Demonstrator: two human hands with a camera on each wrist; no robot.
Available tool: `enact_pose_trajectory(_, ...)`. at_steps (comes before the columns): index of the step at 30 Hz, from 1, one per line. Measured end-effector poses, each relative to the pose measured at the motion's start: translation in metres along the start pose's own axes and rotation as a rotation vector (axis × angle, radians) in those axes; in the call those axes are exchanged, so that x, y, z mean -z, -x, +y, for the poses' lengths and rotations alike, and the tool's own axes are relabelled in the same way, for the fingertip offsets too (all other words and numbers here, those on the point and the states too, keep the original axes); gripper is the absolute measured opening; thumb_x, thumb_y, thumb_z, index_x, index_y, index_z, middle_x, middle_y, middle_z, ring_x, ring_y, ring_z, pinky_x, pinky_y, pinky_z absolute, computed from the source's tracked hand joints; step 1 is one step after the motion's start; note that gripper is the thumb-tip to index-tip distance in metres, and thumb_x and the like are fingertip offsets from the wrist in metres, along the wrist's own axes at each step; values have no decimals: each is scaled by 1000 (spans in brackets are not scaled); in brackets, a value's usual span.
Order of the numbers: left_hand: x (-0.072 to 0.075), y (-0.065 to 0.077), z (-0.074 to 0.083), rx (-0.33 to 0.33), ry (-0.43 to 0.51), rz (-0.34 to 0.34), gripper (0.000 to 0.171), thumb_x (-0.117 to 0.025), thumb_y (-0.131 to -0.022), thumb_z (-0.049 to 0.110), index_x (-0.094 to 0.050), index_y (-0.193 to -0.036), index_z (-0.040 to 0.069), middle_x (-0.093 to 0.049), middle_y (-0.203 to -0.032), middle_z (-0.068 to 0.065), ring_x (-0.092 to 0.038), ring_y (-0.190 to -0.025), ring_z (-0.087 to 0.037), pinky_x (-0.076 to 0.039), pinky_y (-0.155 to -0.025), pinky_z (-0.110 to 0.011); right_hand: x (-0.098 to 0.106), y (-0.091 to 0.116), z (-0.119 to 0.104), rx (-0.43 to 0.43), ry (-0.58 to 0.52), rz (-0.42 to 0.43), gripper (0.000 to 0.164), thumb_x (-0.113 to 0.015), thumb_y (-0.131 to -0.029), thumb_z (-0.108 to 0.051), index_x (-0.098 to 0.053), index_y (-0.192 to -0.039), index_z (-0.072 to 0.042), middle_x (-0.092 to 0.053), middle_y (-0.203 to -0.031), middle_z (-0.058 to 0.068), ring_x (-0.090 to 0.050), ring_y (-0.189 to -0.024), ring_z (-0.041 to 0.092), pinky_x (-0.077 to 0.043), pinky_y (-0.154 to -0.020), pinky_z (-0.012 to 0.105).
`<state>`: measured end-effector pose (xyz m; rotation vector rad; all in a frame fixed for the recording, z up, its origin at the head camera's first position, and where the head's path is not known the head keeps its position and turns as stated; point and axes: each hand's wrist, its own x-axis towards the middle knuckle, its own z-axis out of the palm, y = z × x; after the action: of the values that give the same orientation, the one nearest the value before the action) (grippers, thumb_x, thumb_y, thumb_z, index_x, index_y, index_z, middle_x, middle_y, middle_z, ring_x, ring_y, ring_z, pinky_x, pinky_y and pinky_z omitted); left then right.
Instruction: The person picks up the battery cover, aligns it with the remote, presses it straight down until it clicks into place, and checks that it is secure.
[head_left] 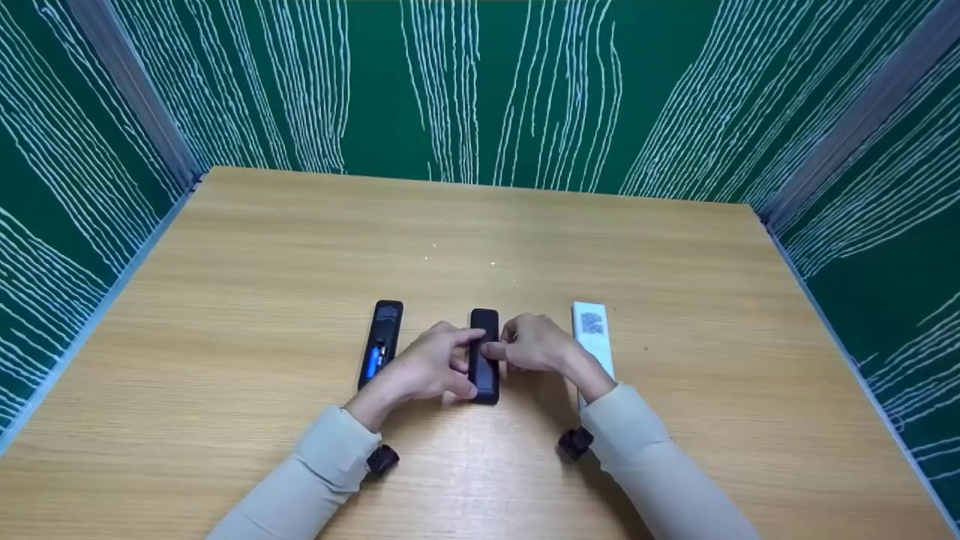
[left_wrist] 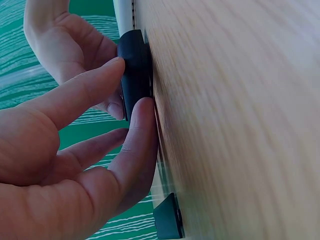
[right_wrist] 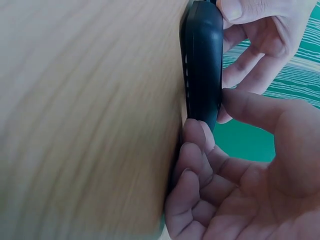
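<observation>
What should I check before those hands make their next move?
1. Left hand on the middle black remote: ok, finger and thumb touch it.
2. Right hand on that remote: ok, thumb on top.
3. Left-side remote closed up: not ok, a blue battery shows.
4. Batteries inside the middle remote: cannot tell.
5. White remote fully visible: not ok, right arm partly hides it.

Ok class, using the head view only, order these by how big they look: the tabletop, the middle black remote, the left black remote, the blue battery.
1. Tabletop
2. Middle black remote and left black remote: too alike to rank
3. Blue battery
</observation>
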<state>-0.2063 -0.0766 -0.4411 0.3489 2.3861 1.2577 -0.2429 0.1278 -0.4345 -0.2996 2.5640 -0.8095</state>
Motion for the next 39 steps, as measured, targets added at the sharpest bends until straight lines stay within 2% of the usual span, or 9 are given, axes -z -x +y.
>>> enact_pose_trajectory(19, 0, 0, 0, 5, 39, -3, 97, -86, -73, -14, -49, -159, 7, -50, -130, -18, -65, -108, -25, -58, -93, -32, 0, -1, 3, 8, -8, -18, 37, -72, -99, -44, -68, -84, -11, -72, -74, 5, -61, -67, 16, -46, -64, 27)
enact_pose_trajectory(27, 0, 1, -1, -40, 30, -3, 94, -86, -72, -15, -51, -157, 5, -51, -132, -20, -67, -103, -24, -58, -88, -29, 1, -2, 3, 15, -22, -30, 35, -73, -99, -41, -67, -84, -10, -70, -72, 4, -60, -64, 15, -45, -59, 25)
enact_pose_trajectory(39, 1, 1, 1, -27, 28, 2, 95, -87, -73, -14, -50, -158, 6, -51, -134, -19, -67, -104, -23, -58, -91, -31, 1, -2, 3, 11, -30, -33, 34, -72, -100, -40, -67, -84, -10, -70, -71, 4, -59, -64, 15, -44, -59, 25)
